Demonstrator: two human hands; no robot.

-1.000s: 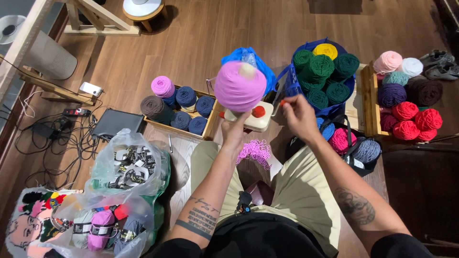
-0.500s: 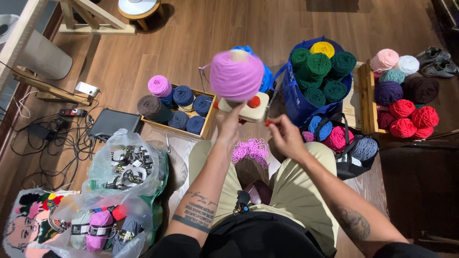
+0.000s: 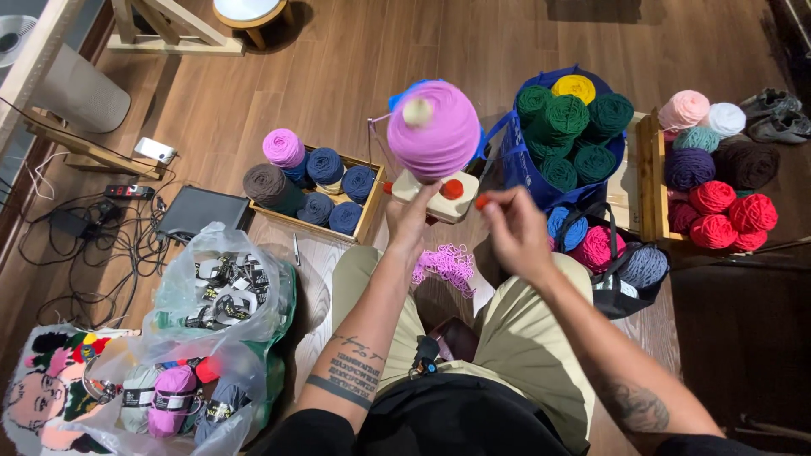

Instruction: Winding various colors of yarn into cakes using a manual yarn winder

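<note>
Two hands: both on the yarn winder (image 3: 439, 196).
Right hand (image 3: 514, 230): fingers pinched on its orange crank knob (image 3: 481, 201), lower than a second ago.
Left hand (image 3: 411, 221): steadying the base; closure unclear.
Pink yarn cake (image 3: 435, 128): atop winder, blurred, spinning; winding continues.
Loose pink yarn (image 3: 446, 263): below winder.

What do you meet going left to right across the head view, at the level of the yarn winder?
Wooden crate of blue and brown yarn → left hand → pink yarn cake on the winder → right hand → blue bag of green yarn → crate of red and purple yarn.
</note>
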